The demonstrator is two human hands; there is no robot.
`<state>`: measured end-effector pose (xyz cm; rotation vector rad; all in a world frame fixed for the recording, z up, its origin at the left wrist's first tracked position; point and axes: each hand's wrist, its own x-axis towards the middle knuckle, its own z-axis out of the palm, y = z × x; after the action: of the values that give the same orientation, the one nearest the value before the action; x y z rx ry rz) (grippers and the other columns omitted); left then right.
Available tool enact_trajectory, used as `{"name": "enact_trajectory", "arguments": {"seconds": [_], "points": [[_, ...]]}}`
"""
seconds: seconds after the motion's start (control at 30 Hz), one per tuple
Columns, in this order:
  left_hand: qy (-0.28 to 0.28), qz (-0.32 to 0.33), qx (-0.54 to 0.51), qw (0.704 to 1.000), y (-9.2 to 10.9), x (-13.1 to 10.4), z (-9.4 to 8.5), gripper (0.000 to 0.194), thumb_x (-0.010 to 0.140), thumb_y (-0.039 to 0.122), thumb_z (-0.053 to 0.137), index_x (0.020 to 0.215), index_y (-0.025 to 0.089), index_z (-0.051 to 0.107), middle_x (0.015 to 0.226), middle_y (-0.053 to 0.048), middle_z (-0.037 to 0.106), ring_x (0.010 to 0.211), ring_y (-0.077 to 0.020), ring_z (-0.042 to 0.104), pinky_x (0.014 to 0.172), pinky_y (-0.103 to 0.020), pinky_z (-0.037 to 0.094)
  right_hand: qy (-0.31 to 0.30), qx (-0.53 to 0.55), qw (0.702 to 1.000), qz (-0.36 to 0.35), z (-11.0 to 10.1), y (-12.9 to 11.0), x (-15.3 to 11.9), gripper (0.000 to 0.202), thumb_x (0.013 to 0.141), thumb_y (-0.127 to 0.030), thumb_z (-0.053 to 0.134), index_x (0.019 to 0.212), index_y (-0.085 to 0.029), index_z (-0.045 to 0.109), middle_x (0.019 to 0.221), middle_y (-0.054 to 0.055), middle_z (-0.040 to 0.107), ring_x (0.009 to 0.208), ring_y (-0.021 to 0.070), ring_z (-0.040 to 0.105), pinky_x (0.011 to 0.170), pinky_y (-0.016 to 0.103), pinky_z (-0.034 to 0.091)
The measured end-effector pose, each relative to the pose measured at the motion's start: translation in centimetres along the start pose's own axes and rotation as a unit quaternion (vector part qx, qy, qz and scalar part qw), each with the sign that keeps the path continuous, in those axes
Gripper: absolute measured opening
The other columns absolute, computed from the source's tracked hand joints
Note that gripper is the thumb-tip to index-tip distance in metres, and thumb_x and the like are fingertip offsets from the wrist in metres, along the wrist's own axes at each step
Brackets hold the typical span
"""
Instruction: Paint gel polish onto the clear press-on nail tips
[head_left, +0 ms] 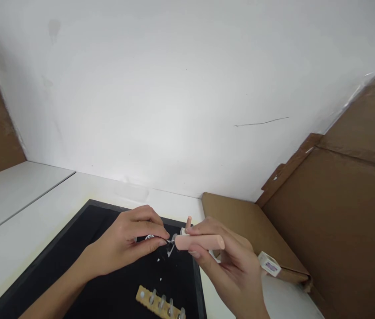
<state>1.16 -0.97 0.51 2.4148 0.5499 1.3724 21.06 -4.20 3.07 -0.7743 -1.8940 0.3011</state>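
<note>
Pinching a tiny dark piece [168, 242] in the left hand [124, 237], lower centre of the frame. Gripping a pink cylinder [200, 242] just beside it in the right hand [238, 261], lying roughly sideways, left end toward the left fingertips.

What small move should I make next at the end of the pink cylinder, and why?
I'd probably steady the pink cylinder in the right hand and slide the left hand back slightly: its fingertips pinch a small dark piece at the cylinder's end and partly cover it, so how the two meet is hard to judge.
</note>
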Motion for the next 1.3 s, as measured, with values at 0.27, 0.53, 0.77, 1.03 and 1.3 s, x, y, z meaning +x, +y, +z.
{"name": "enact_trajectory", "arguments": {"seconds": [0.27, 0.53, 0.77, 1.03, 1.3], "points": [[-0.002, -0.009, -0.006, 1.0, -0.2, -0.1, 0.0, 0.015, 0.083, 0.008, 0.057, 0.09, 0.016, 0.067, 0.079, -0.004, 0.062, 0.071, -0.0108, 0.058, 0.06, -0.02, 0.048, 0.056, -0.045, 0.997, -0.025, -0.4, 0.3, -0.3, 0.014, 0.083, -0.015, 0.061, 0.092, -0.025, 0.062, 0.076, 0.002, 0.065, 0.066, 0.0175, 0.06, 0.056, 0.029, 0.046], [-0.005, -0.022, -0.025, 0.999, -0.5, -0.3, 0.1, 0.014, 0.083, 0.009, 0.058, 0.09, 0.017, 0.067, 0.081, -0.004, 0.062, 0.071, -0.0112, 0.058, 0.059, -0.021, 0.046, -0.043, 0.029, 0.996, -0.07, -0.7, 0.0, -0.1, 0.014, 0.082, -0.019, 0.064, 0.094, -0.025, 0.063, 0.075, 0.001, 0.066, 0.063, 0.0159, 0.058, 0.057, 0.03, 0.045], [-0.017, -0.035, -0.033, 0.999, -0.1, -0.3, 0.0, 0.013, 0.082, 0.009, 0.06, 0.089, 0.016, 0.069, 0.079, -0.004, 0.062, 0.071, -0.0096, 0.056, 0.06, -0.018, 0.045, -0.005, -0.017, 0.997, -0.074, -0.3, 0.4, 0.1, 0.008, 0.084, -0.015, 0.061, 0.091, -0.019, 0.063, 0.076, 0.003, 0.064, 0.065, 0.0156, 0.057, 0.058, 0.029, 0.048], [-0.027, -0.031, -0.017, 0.999, -0.9, -0.4, 0.4, 0.013, 0.083, 0.01, 0.058, 0.089, 0.015, 0.069, 0.078, -0.005, 0.062, 0.073, -0.0108, 0.057, 0.062, -0.019, 0.045, 0.032, -0.068, 0.995, -0.062, -0.5, 0.8, 0.2, 0.011, 0.083, -0.011, 0.06, 0.09, -0.019, 0.061, 0.077, 0.002, 0.064, 0.067, 0.0142, 0.058, 0.057, 0.026, 0.045], [-0.034, -0.034, -0.011, 0.999, -1.0, -0.4, 0.4, 0.013, 0.084, 0.011, 0.057, 0.089, 0.015, 0.068, 0.079, -0.005, 0.062, 0.073, -0.0118, 0.057, 0.064, -0.022, 0.046, -0.073, 0.041, 0.995, -0.052, -0.7, 0.5, 0.2, 0.007, 0.084, -0.018, 0.061, 0.089, -0.022, 0.064, 0.074, 0.0, 0.065, 0.065, 0.0139, 0.058, 0.058, 0.026, 0.047]]}}
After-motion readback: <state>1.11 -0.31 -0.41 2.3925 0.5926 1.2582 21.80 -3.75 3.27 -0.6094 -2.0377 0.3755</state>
